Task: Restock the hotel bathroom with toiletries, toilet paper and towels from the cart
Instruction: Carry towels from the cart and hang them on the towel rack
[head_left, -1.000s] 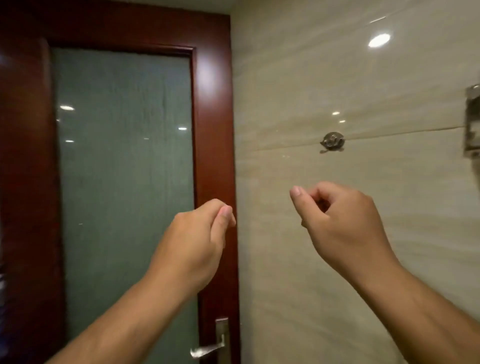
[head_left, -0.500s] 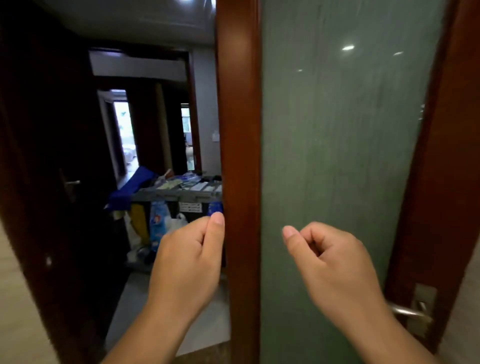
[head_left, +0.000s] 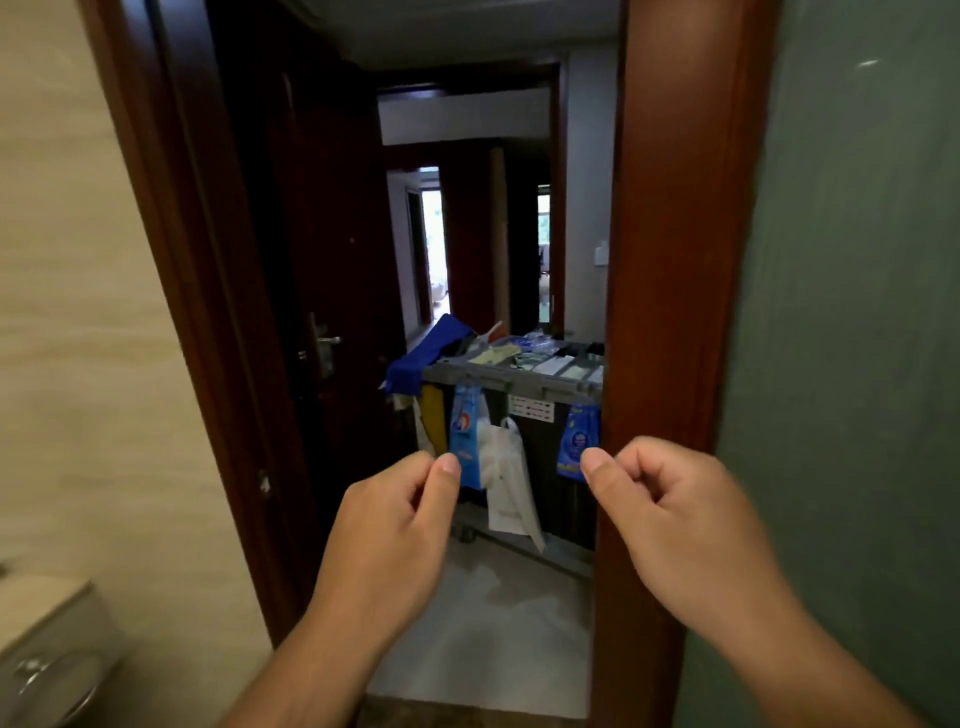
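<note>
Dark wood doorframe (head_left: 171, 234), beige wall (head_left: 78, 312), pale floor (head_left: 483, 623); perhaps window (head_left: 434, 234) beyond.

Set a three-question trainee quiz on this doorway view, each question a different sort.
1. True or false: the left hand and the right hand each carry a towel.
2. The housekeeping cart stands: A) inside the bathroom; B) outside it, in the hallway; C) behind a closed door.
3. Fill in: the plastic bag hanging on the cart's front, between two blue packets, is ____.
Key: 1 false, both hands are curled and empty; 2 B; 3 white.
</note>
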